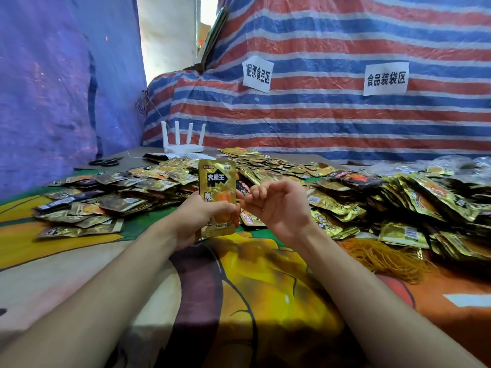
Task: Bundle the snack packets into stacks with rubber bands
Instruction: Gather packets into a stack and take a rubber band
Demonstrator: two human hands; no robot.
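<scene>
— How is the scene lit?
— Soft, fairly bright light is spread evenly. The gap (208, 11) above the tarps is blown out to white.
— Are shadows seen?
— A dim, soft-edged band is thrown across the table (196, 314) between the forearms (372, 301).
— Any glare?
— Highlights are scattered over the gold packets (425, 197), and a sheen is carried by the held packet (216, 181).
— And sharpness?
— The centre is rendered crisply: print on the held packet and the signs (385, 78) can be read. Toward the right edge detail is smeared. The forearms are stretched at the lower corners, and a purple cast is laid on the left tarp (53, 88).
</scene>
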